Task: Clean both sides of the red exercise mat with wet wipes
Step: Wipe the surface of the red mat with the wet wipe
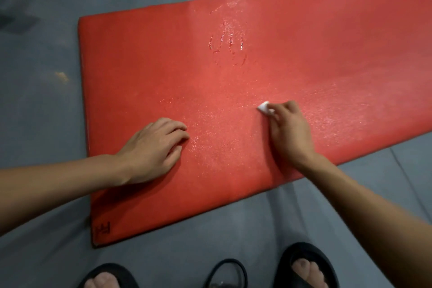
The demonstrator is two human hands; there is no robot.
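Head view shows 1 red mat (268, 72) on the floor (42, 105); the right hand (288, 128) pinches 1 white wipe (264, 107), and the left hand (155, 147) rests with fingers curled, holding nothing.

The exercise mat (257, 72) lies flat on the floor (42, 100), running lengthwise from 7 o'clock to 2 o'clock across the view. The left hand (154, 149) rests on the mat near its 8 o'clock end, fingers curled, fingertips touching the surface. The right hand (288, 128) sits on the mat at 4 o'clock of centre, well apart from the left hand. The wet wipe (264, 107) lies on the mat at the right hand's fingertips, on their 10 o'clock side, pinched. A patch of liquid streaks (228, 42) lies on the mat at 12 o'clock of the hands. Two feet in sandals (306, 266) stand on the floor at 6 o'clock, just off the mat's near edge.
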